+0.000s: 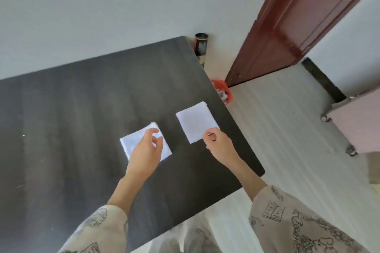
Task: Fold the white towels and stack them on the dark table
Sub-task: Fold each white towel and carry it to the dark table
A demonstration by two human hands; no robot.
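We see 2 white towels folded into small flat squares with a faint woven texture, lying apart on the dark table (pixel 82 109), a matte, charcoal slab with a rounded corner and faint streaks: the left towel (pixel 131 144) sits near the table's middle, the right towel (pixel 195 121) nearer the right edge, and they are not stacked. The left hand (pixel 147 150) hangs over the left towel, fingers loosely curled with thumb and forefinger apart, gripping nothing; whether it touches the cloth we cannot tell. The right hand (pixel 219 144) pinches the near corner of the right towel between thumb and fingers. Both forearms come from pale printed sleeves (pixel 298 222) with sketchy line drawings, cut off by the bottom of the picture. Beyond the table's far corner stands a dark cylinder (pixel 201 47), partly hidden by the tabletop, and an orange basket (pixel 223 92) on the pale floor, its contents too blurred to make out, beside a reddish-brown door (pixel 287 26)
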